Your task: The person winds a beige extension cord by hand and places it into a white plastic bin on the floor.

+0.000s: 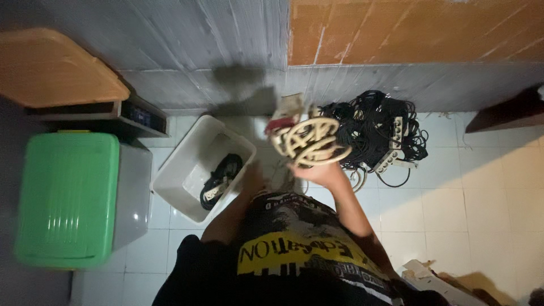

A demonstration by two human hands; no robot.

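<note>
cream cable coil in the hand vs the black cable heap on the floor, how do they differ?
Colour: the cream cable coil is pale beige; the black cable pile is dark, with pale power strips in it.
Position: the coil is held up in the right hand; the pile lies on the white tiled floor by the wall.
Size: the coil is one compact bundle; the pile spreads wider, tangled.
Both are looped cabling.

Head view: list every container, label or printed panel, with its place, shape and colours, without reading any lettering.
Storage box: left, rectangular, green lid, pale body.
Open bin: floor centre-left, rectangular, white, dark cable inside.
Printed panel: on the person's black shirt, yellow band.
Torn cardboard: bottom right, pale.
</note>
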